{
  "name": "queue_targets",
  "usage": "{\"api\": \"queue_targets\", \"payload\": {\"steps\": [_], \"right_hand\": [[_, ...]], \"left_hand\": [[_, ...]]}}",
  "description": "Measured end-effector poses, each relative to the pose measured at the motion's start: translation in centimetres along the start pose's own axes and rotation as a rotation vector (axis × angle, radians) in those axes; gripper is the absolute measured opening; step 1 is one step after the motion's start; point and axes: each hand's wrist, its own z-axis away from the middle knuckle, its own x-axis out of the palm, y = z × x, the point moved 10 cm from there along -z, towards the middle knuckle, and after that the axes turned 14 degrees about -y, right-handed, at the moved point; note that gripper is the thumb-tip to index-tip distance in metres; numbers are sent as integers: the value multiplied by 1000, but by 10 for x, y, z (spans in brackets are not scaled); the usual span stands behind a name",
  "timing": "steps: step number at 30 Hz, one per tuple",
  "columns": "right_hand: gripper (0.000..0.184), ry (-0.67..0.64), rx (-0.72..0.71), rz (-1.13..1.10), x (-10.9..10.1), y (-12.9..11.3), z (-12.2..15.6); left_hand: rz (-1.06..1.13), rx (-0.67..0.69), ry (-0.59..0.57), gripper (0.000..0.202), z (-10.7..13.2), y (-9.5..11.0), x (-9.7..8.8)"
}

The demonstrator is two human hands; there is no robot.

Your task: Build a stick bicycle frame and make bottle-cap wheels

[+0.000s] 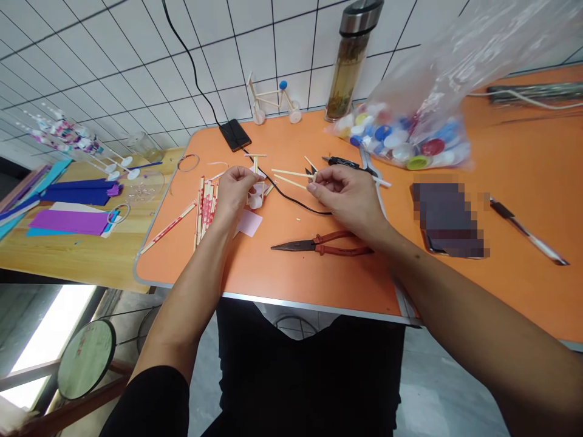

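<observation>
My left hand (234,197) is closed, thumb and fingers pinching a T-shaped piece of thin wooden sticks (257,156). Below its fingertips are white discs (255,197), partly covered; whether they join the T-shaped piece I cannot tell. My right hand (345,195) pinches a V-shaped stick frame (294,181), its two long arms pointing left toward my other hand. The two pieces are apart. Red-handled long-nose pliers (296,246) lie in front of my right hand. Beside my left wrist sits a pile of sticks in red-patterned wrappers (207,203), and a pink paper (249,223).
A stick model bicycle (273,100) stands by the tiled wall, near a black phone (235,135) on a cable. At right are a tea bottle (348,73), a bag of bottle caps (410,133), a blurred-out dark device (449,218) and a pen (528,233).
</observation>
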Motion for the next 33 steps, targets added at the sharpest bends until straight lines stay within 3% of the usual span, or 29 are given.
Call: {"api": "queue_targets", "payload": {"steps": [7, 15, 20, 33], "right_hand": [[12, -10, -2, -25, 3, 3, -1], [13, -7, 6, -59, 0, -2, -1], [10, -19, 19, -65, 1, -3, -2], [12, -32, 9, 48, 0, 3, -3]], "left_hand": [[146, -40, 17, 28, 5, 2, 4], [236, -140, -15, 20, 13, -4, 13], [278, -110, -61, 10, 12, -2, 17], [274, -60, -191, 15, 14, 8, 30]]}}
